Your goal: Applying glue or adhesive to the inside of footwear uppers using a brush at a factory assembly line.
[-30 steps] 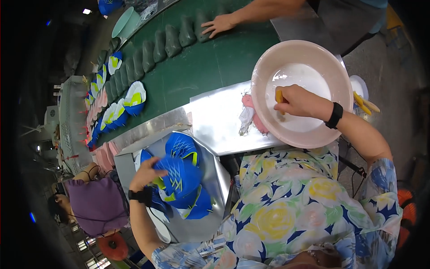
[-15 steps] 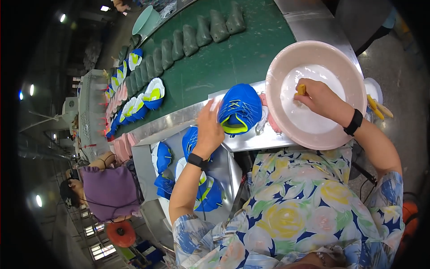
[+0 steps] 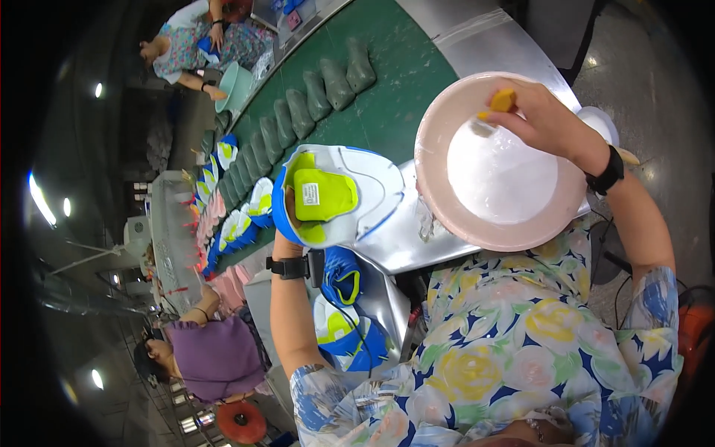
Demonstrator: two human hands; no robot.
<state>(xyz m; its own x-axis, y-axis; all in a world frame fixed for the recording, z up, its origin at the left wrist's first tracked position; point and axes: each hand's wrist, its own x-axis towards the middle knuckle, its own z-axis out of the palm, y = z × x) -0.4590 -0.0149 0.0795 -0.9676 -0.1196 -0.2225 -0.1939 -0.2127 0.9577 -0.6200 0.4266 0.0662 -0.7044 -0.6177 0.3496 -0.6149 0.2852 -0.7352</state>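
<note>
My left hand (image 3: 287, 243) grips a blue shoe upper (image 3: 376, 190) from beneath, mostly hidden by it. The upper is turned so that its white underside and lime-green inner part with a small white label show. In my closed right hand (image 3: 542, 123) is a yellow-handled brush (image 3: 503, 100), held over the far side of a pale pink basin (image 3: 434, 138). White liquid (image 3: 503, 182) lies in the basin, and the brush's tip is just above or at it. More blue uppers (image 3: 354, 343) rest in a metal tray below my left forearm.
A green conveyor belt (image 3: 406, 82) carries a row of dark shoe lasts (image 3: 299, 113) and several blue-white uppers (image 3: 234, 227). A metal ledge (image 3: 439, 242) runs under the basin. One person in purple (image 3: 216, 357) sits at left; another works beside a mint basin (image 3: 237, 86) at the far left.
My left hand has picked up the blue upper from the ledge and turned its underside into view. My right hand has lifted the brush toward the basin's far rim. The view has shifted.
</note>
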